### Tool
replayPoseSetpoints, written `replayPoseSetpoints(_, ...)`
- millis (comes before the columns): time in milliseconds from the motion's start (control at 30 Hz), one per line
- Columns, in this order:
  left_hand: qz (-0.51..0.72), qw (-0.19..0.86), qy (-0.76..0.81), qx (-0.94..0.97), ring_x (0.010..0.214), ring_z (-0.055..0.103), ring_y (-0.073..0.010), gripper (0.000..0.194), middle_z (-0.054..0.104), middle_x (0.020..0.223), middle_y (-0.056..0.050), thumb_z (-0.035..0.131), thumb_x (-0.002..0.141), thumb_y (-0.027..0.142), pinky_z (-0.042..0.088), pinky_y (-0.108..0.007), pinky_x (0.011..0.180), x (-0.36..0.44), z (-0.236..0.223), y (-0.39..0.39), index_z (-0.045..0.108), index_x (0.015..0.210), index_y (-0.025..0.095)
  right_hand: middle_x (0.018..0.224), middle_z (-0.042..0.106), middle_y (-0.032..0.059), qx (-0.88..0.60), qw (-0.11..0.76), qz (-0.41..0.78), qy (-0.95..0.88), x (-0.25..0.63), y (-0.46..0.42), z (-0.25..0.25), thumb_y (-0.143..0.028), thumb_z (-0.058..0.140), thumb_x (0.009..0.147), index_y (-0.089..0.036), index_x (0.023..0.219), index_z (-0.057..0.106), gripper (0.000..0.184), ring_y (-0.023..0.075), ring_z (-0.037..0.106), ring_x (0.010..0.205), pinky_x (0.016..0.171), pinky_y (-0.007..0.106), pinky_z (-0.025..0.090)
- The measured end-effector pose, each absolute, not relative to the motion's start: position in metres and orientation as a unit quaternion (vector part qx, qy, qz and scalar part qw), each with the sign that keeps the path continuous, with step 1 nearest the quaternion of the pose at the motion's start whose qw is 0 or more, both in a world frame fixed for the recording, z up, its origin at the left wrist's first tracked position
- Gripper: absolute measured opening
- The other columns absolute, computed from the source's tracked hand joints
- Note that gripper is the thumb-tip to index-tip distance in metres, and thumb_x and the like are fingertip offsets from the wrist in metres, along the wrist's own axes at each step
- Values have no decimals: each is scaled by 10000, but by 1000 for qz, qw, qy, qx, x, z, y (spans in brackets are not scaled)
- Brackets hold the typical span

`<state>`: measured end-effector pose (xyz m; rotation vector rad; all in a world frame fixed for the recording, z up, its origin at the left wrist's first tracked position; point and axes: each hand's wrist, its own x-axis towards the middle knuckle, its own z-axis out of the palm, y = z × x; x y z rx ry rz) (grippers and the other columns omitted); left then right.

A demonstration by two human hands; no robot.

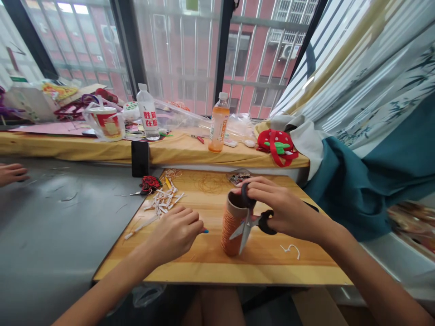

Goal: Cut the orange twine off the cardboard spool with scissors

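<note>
The scissors (246, 231) pair bright, smooth metal blades with black handles that look like plastic. Toward the front edge of the wooden table (210, 272), the tube (229, 224) shows a matt, cardboard-like rim above rough, ridged windings of orange cord. The table's own top is smooth and grained, with a soft gloss; past its left edge, the grey table (61, 235) has a satin sheen. Near that left edge lie matt, papery white strips (163, 201). Creased, matt yellow cloth (84, 151) covers the ledge's front edge, beneath a clear plastic bottle (148, 117). Toward the ledge's right end sits a soft red fabric pouch (277, 141).
</note>
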<state>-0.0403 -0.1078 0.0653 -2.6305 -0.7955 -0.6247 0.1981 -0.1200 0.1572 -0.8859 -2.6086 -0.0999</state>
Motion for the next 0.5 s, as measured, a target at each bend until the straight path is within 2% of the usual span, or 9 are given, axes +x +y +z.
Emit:
replayPoseSetpoints(100,-218,171,-282,-919,581,435,-133,240,524,618,-1,373,847,194,274,-277,580,-48,67,-107,508,650,164,884,556,79,-348,208,-45,-913,206,-125,158,-22,469,638,-178,809,506,234,217,477,931,765,350,443)
replayPoseSetpoints(333,-210,185,-307,-909,599,451,-140,265,523,610,-6,361,852,201,280,-282,587,-60,70,-101,516,640,166,868,569,75,-345,299,-55,-888,212,-129,139,-120,540,717,-192,806,505,120,214,474,947,793,356,436)
replayPoseSetpoints(500,-190,203,-316,-907,601,451,-142,254,518,613,-4,366,847,198,281,-287,593,-69,67,-101,511,641,171,937,558,86,-346,259,-20,-902,204,-127,134,-107,560,679,-180,773,507,131,203,480,989,760,301,457)
